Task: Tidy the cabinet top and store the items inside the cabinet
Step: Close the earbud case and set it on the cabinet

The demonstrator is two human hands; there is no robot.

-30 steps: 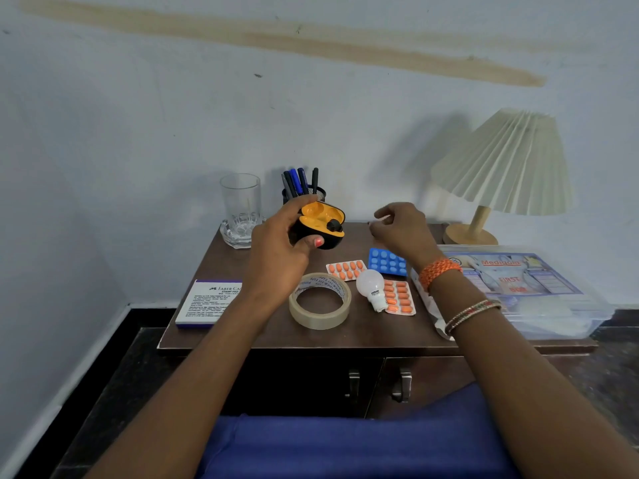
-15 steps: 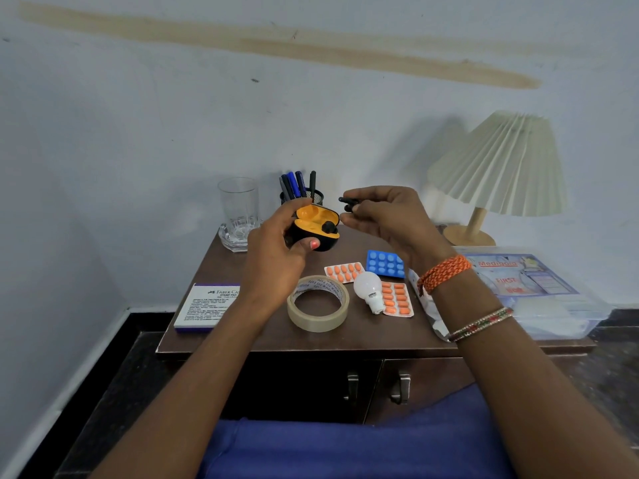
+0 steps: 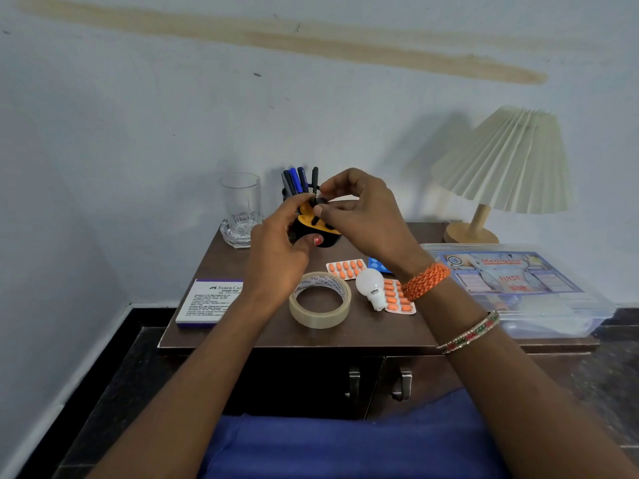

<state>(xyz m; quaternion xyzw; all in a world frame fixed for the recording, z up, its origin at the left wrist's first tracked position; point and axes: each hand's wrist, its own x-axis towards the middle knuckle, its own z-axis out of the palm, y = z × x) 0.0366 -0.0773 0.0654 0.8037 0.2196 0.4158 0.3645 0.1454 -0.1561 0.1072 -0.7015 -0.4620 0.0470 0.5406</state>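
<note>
Earbud case [image 3: 323,233] open, gripped in my left hand [image 3: 280,250] — right hand [image 3: 363,216] pinching earbud [image 3: 317,202] over slot. Next: seat bud, snap lid, then cabinet [image 3: 311,378] — doors closed.

The surface [image 3: 363,331] is bare along its front edge, a free strip before the tape roll [image 3: 320,300], while the stamp pad box [image 3: 210,302] overhangs the front left corner. Glass [image 3: 241,209] and pen holder [image 3: 300,184] block the back, the first-aid box [image 3: 518,288] and lamp [image 3: 501,167] the right; bulb [image 3: 371,288] and tablet strips [image 3: 397,297] crowd the middle.
</note>
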